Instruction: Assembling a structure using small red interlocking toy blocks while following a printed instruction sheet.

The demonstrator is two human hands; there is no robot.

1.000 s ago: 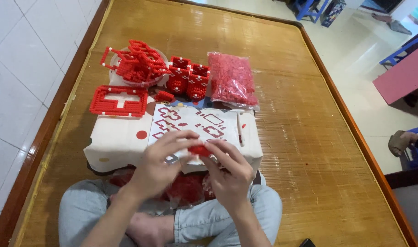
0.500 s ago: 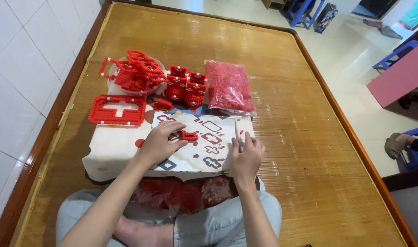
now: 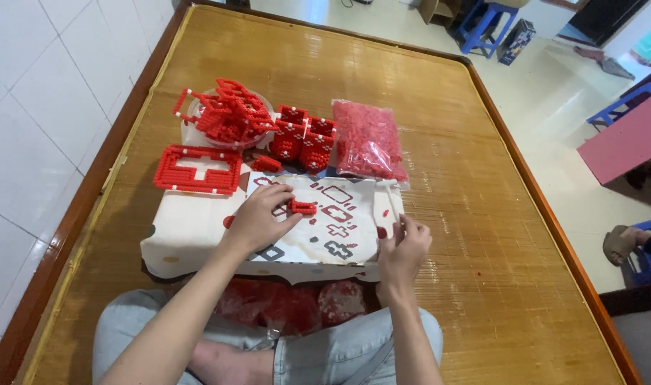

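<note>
Left hand: the left hand (image 3: 257, 217) rests over the printed sheet (image 3: 332, 214), fingers curled, pinching a small red block piece (image 3: 303, 207) at its fingertips.
Right hand: the right hand (image 3: 404, 249) sits at the sheet's right edge, fingers drawn together over something small; whether it grips a piece I cannot tell.
Piece position: the small red block piece lies just past the left fingertips, on the sheet, its long axis running roughly left to right.
Nearer hand: the left hand is on it; the right hand is well apart, further right and nearer the body.
Things beyond: past the sheet stand a flat red frame (image 3: 197, 170), a heap of red assemblies (image 3: 229, 114) in a shallow bowl, red block boxes (image 3: 304, 139) and a clear bag of red bits (image 3: 368, 139).
Lap: another bag of red pieces (image 3: 290, 306) lies on the crossed legs.
Surface: a woven bamboo mat (image 3: 446, 299) inside a dark wooden frame.
Room: pale tiled floor, blue stools at the far side, another person's foot at the right edge.
</note>
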